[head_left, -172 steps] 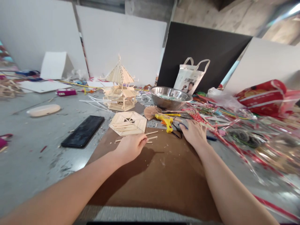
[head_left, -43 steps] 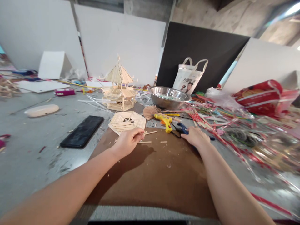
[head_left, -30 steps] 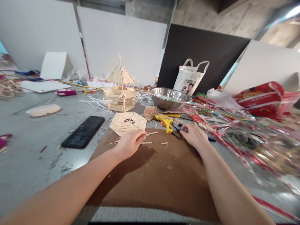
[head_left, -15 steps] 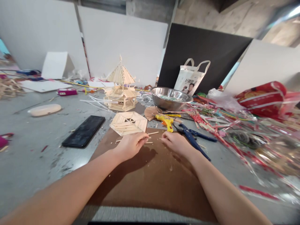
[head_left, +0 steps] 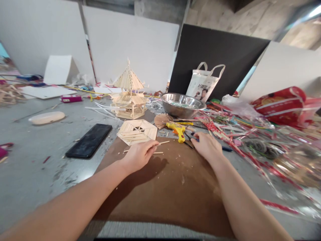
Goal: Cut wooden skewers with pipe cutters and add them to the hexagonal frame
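right hand (head_left: 207,146) covers blue scissors (head_left: 227,149), fingers' grip unclear | left hand (head_left: 139,154) fingers pinch thin wooden stick (head_left: 163,142), long axis left-right, tip pointing right

Both bare forearms reach in from the bottom corners of the frame and converge toward the centre. The left hand (head_left: 138,154), just left of centre, lies knuckles up with its fingers curled and thumb and forefinger pinched together. The right hand (head_left: 207,146), right of centre, is palm down, fingers bent forward and loosely closed.
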Demonstrator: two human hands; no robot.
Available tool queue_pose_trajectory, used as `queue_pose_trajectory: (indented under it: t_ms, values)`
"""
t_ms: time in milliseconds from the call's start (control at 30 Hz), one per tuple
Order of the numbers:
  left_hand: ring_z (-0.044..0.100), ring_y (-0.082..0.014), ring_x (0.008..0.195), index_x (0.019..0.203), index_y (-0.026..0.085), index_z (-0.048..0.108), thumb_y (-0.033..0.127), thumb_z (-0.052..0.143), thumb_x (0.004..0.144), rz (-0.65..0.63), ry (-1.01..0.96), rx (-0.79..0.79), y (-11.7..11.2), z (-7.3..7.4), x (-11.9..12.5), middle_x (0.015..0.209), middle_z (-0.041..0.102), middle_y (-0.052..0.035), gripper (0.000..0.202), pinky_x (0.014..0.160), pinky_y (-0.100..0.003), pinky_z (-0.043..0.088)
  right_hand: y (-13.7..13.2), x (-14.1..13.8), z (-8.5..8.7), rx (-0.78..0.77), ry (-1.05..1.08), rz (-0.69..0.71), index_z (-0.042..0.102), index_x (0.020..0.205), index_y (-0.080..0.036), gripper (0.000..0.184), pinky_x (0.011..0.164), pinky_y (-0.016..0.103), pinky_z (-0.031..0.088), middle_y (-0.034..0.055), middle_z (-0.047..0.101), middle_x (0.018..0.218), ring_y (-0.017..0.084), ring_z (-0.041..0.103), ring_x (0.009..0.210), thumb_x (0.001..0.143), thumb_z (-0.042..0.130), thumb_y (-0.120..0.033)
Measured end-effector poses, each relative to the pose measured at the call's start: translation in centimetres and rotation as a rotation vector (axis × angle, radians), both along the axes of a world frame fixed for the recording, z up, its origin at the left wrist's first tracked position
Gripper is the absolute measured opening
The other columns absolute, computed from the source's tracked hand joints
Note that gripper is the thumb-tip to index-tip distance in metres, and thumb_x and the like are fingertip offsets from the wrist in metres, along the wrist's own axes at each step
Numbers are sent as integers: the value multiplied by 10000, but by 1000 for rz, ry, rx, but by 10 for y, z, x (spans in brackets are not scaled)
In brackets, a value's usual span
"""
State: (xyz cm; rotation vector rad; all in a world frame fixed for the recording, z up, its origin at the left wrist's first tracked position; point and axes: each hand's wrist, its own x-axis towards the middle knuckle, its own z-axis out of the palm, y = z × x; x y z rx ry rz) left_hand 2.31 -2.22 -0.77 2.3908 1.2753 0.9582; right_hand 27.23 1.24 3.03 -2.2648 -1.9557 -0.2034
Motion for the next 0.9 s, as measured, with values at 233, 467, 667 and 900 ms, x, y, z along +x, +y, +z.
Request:
queue_pose_trajectory:
  t_ms: [233, 467, 667, 900]
  values:
    - [583, -123, 741, 920, 197, 543, 332, 376, 801, 33, -96, -19, -2, 4, 1, 816, 644, -15, 245, 662, -207, 415, 9, 36, 3, -339, -21, -205, 581, 924, -186, 421, 682, 400, 404, 122, 564, 1027, 300, 522, 918, 604, 530, -455]
    - [571, -116, 685, 893, 191, 535, 318, 392, 794, 46, -128, 1, -2, 2, 0, 768, 635, -18, 215, 621, -203, 406, 14, 38, -4, -278, 14, -261, 592, 916, -136, 347, 620, 357, 421, 165, 584, 968, 292, 559, 854, 659, 442, -314]
    - [551, -107, 671, 858, 176, 490, 300, 362, 807, 31, -157, 13, -4, 4, 1, 738, 600, -19, 186, 611, -197, 402, 9, 32, 5, 116, 83, -248, 531, 993, -150, 409, 646, 357, 411, 144, 570, 958, 282, 547, 841, 660, 448, -372]
    - [579, -139, 790, 929, 165, 501, 298, 351, 817, 6, -204, -9, -4, 4, 2, 913, 606, -77, 230, 661, -226, 431, -7, -12, 8, 525, 563, 194, 520, 833, -163, 313, 631, 272, 416, 56, 589, 789, 157, 538, 685, 665, 500, -426]
